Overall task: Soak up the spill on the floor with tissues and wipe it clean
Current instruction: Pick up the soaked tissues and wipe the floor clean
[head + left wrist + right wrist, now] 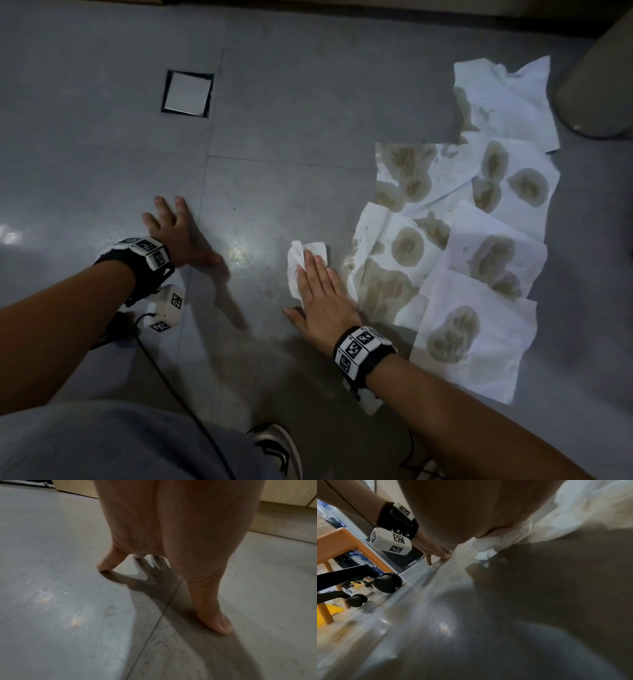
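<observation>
Several white tissues [493,253] lie spread over the grey floor at the right, blotched with brown soaked-up spill. A thin wet sheen [243,257] marks the floor between my hands. My right hand [318,294] lies flat with straight fingers pressing a folded white tissue [298,263] onto the floor just left of the soaked sheets; the same tissue [501,540] shows under the palm in the right wrist view. My left hand [178,229] is spread on the bare floor to the left, its fingertips [102,568] and thumb touching the tiles, holding nothing.
A square floor drain cover [187,94] sits at the upper left. A pale round bin base [596,82] stands at the upper right. My shoe [277,445] and knee are at the bottom. Chair castors [387,582] and an orange table leg [327,614] appear further left.
</observation>
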The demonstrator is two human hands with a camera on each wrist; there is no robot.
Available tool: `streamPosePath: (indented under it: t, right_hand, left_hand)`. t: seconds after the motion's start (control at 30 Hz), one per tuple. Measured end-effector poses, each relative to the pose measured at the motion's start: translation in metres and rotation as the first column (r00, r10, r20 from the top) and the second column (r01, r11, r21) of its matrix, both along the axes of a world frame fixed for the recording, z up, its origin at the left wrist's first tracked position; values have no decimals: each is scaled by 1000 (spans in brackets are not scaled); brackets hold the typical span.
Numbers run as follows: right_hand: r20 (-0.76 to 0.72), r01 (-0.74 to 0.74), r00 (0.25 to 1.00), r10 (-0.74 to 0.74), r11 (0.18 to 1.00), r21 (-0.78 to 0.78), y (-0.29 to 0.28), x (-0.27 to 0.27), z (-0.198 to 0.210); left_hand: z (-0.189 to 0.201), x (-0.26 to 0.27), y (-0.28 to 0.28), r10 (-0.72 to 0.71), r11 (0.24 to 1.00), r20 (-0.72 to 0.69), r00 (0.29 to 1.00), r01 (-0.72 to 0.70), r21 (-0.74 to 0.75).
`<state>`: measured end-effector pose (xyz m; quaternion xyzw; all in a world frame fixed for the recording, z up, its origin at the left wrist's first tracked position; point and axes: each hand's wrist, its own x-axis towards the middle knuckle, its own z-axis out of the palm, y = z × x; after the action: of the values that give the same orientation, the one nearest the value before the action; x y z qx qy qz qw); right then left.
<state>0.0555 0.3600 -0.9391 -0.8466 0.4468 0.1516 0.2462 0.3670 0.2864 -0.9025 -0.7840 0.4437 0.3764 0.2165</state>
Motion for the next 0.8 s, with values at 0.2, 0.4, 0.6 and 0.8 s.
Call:
streamPosePath:
  t: [0.2, 0.4, 0.6, 0.8]
  right_hand:
    - [-43, -9, 999, 8, 1000, -16, -6, 11, -14]
    - [-16, -12, 1000, 12, 1000, 17, -5, 28, -7]
    - [-50, -4, 999, 4, 1000, 7, 2, 39, -13]
    - [64, -77, 995, 76, 997, 13, 2, 60, -10]
  left_hand:
    - [-1, 1, 0, -3, 1000, 1, 1000, 3, -7]
    - [-2, 5, -2, -24, 999, -8, 1000, 25, 35]
    - [8, 1, -5, -43, 998, -21, 999, 44, 51]
    - [6, -1, 0, -40, 998, 4, 999, 40, 39]
